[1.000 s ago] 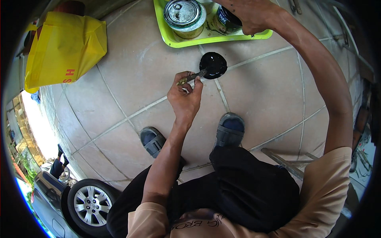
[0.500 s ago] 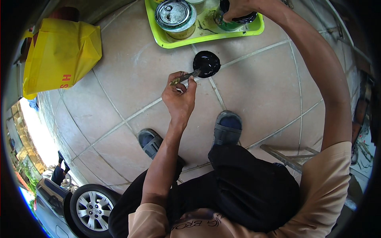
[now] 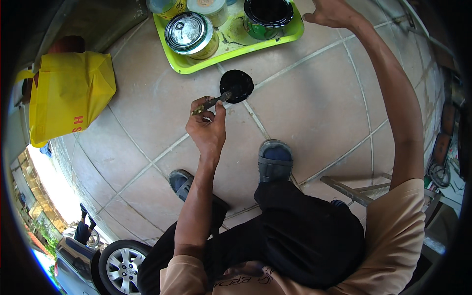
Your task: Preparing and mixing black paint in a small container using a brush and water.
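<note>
My left hand (image 3: pixel 209 130) is closed round the handle of a paintbrush (image 3: pixel 210 105), whose bristle end rests in a small round dish (image 3: pixel 241 81) coated in glossy black on the tiled floor. Up at the right of the tray, my right hand (image 3: pixel 334 14) is apart from everything, thumb stretched out; the upper frame edge cuts off part of it. Beside it, an uncovered green can (image 3: pixel 263 33), its mouth black and wet, stands in the lime-green tray (image 3: pixel 211 64). A lidded tin with a silvery, smeared top (image 3: pixel 187 32) sits further left in that tray.
More tubs (image 3: pixel 209 7) stand at the tray's far side. A yellow bag (image 3: pixel 73 93) stands at the left. At lower left are a car wheel (image 3: pixel 123 268) and another person's leg. A metal stool frame (image 3: pixel 346 191) is by my right knee.
My right hand has let go of the green can and moved off to its right. The brush stays in the dish. The view has shifted, showing more of the tray.
</note>
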Available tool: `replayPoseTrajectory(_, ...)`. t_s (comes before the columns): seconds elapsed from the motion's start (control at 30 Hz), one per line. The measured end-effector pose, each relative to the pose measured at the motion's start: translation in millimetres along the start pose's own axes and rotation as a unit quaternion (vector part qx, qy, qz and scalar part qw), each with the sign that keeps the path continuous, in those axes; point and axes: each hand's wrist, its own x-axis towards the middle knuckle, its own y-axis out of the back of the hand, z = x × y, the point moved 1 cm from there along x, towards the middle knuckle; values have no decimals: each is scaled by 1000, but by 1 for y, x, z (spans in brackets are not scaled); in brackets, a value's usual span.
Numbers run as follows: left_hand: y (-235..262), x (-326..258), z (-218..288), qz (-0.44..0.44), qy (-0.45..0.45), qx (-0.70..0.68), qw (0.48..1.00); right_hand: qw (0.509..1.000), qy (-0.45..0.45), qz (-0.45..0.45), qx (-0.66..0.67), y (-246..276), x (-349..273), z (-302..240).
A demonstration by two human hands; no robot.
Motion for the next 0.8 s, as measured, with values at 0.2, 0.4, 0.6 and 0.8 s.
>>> replayPoseTrajectory(0.2, 0, -4, -2, -3, 13, 23, 1000, 991, 58, 50, 113, -24, 1, -16)
replayPoseTrajectory(0.4, 0, -7, -5, 16, 1, 35, 999, 977, 142, 64, 146, -52, 10, 3)
replayPoseTrajectory(0.6, -5, -9, -6, 19, 19, 23, 999, 973, 101, 150, 143, -72, 6, -4)
replayPoseTrajectory(0.8, -13, -10, -5, 25, 14, 9, 1000, 970, 57, 150, 181, -78, 0, -11)
